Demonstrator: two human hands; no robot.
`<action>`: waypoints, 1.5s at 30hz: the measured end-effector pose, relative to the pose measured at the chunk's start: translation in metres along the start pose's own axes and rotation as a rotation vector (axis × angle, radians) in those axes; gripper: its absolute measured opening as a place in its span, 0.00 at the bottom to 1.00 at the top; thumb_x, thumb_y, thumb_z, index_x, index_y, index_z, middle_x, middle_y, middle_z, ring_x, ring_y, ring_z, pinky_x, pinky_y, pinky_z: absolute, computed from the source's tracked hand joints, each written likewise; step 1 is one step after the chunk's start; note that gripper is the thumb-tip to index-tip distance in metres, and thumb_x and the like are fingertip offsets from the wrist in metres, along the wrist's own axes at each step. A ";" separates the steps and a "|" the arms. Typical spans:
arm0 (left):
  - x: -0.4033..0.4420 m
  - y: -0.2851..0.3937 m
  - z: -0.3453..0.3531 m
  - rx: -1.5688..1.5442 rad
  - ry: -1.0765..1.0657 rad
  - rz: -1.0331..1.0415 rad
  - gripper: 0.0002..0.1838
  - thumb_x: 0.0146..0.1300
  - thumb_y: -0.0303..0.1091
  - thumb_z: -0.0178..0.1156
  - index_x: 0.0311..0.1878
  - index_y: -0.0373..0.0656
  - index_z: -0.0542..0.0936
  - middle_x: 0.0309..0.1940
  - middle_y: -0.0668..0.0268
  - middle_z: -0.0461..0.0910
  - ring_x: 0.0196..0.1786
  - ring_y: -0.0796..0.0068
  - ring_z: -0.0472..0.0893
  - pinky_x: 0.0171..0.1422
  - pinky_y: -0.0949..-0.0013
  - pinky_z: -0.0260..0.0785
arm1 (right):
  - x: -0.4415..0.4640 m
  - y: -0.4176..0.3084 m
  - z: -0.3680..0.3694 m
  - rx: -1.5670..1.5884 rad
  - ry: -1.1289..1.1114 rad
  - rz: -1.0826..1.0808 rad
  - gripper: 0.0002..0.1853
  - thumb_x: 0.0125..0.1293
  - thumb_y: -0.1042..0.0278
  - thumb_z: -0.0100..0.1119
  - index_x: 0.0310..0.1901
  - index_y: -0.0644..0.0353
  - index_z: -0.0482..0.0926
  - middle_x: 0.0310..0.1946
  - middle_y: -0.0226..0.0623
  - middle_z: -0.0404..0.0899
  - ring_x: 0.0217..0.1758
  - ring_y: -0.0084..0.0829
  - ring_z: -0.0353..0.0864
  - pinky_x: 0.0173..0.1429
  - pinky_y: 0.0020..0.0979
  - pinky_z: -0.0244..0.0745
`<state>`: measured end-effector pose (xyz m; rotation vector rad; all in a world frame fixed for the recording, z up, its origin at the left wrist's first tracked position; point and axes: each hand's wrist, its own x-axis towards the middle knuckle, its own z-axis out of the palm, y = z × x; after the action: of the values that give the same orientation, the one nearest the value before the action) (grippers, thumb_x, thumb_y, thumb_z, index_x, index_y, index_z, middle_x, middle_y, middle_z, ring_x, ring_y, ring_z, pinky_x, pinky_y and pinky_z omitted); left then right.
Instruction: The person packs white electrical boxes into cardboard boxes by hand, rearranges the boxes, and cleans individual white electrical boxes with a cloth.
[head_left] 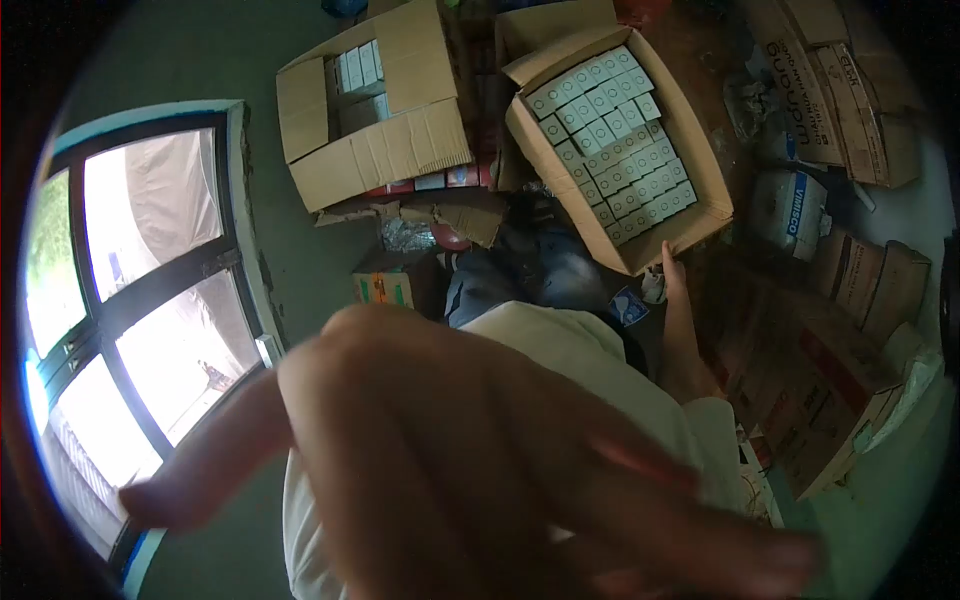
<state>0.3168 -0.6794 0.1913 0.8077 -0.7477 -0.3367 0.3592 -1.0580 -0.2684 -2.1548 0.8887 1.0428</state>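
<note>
My left hand [430,430] fills the near foreground, close to the camera and blurred. Its digits are spread to the left and right, and no object shows in it. My right hand [674,268] is at the near edge of an open cardboard box [715,222], with a digit up against its outer wall. The rest of that grip is hidden. Rows of small white cartons [625,190] fill much of this box, their marked ends facing up. Part of the box's near end shows bare inside.
Left of it stands another open cardboard box [390,145] with white cartons inside. A small box [385,285] sits below on the floor. Stacked cardboard boxes [800,370] and a white-and-blue package [800,210] line the right side. A glazed door [150,290] is at left.
</note>
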 end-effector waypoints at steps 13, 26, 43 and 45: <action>-0.107 -0.303 -0.380 1.560 0.679 -1.480 0.32 0.60 0.58 0.55 0.57 0.39 0.73 0.52 0.52 0.77 0.55 0.56 0.78 0.55 0.58 0.72 | 0.134 0.079 0.038 -0.370 -0.063 -0.115 0.32 0.69 0.46 0.42 0.61 0.70 0.67 0.60 0.52 0.69 0.61 0.45 0.70 0.61 0.41 0.64; -0.175 -0.297 -0.347 1.473 0.493 -1.336 0.13 0.62 0.38 0.53 0.34 0.41 0.83 0.34 0.55 0.83 0.39 0.56 0.83 0.40 0.58 0.77 | 0.005 -0.040 -0.065 -0.202 0.037 0.091 0.28 0.66 0.55 0.51 0.58 0.71 0.69 0.55 0.46 0.74 0.57 0.39 0.73 0.58 0.37 0.65; -0.323 -0.278 0.044 1.185 1.441 -1.161 0.12 0.60 0.38 0.57 0.25 0.41 0.72 0.18 0.54 0.77 0.22 0.53 0.79 0.27 0.54 0.72 | -0.109 -0.129 -0.114 -0.802 0.165 -0.583 0.28 0.62 0.47 0.57 0.38 0.74 0.78 0.37 0.60 0.80 0.45 0.54 0.79 0.46 0.43 0.72; -0.315 -0.274 0.057 1.199 1.504 -1.128 0.12 0.60 0.37 0.57 0.25 0.41 0.72 0.18 0.54 0.77 0.21 0.54 0.79 0.26 0.56 0.72 | -0.113 -0.131 -0.122 -0.794 0.150 -0.627 0.27 0.62 0.49 0.59 0.40 0.75 0.78 0.38 0.60 0.80 0.45 0.51 0.80 0.48 0.40 0.72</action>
<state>0.0569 -0.7205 -0.1371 2.1747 1.1759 -0.1292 0.4593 -1.0320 -0.0838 -2.8893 -0.2431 0.9884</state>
